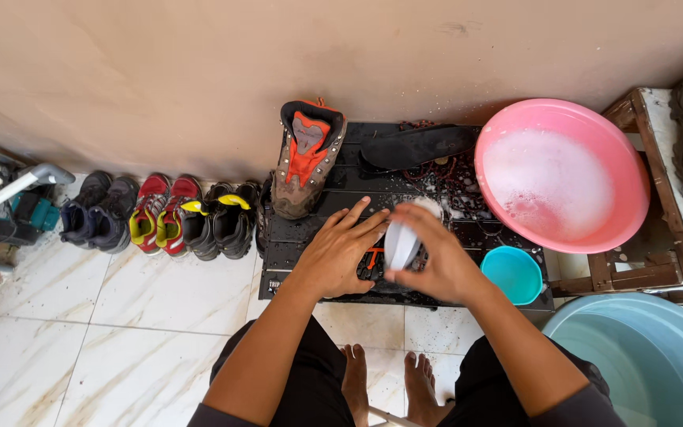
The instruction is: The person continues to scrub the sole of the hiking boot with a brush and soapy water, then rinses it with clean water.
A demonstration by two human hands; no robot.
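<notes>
Pale marble-look floor tiles (120, 316) are running up to a plain beige wall (160, 71), and I am sitting over a low black slatted plastic mat (294, 237) with my bare feet just in front of it. I am reaching both forearms forward and inward so that they are meeting over the mat. I am pressing my left hand (337, 253) down flat, fingers stretched wide and pointing away from me, onto a dark shoe with orange laces (371, 262) that is lying mostly hidden beneath my palms. I am curling my right hand (436, 261) firmly around a white-handled scrubbing brush (401, 243), wrist bent inward, holding the brush against the shoe just beside my left fingertips. A muddy brown and orange hiking boot (303, 162) is standing upright on the mat near the wall, with a black insole (416, 147) lying to its right. A round pink plastic basin of soapy water (561, 174) is sitting tilted on a wooden frame (642, 269), a small turquoise bowl (513, 273) is resting just beside my right wrist, and a row of sneakers (160, 215) is lining the wall to my left.
</notes>
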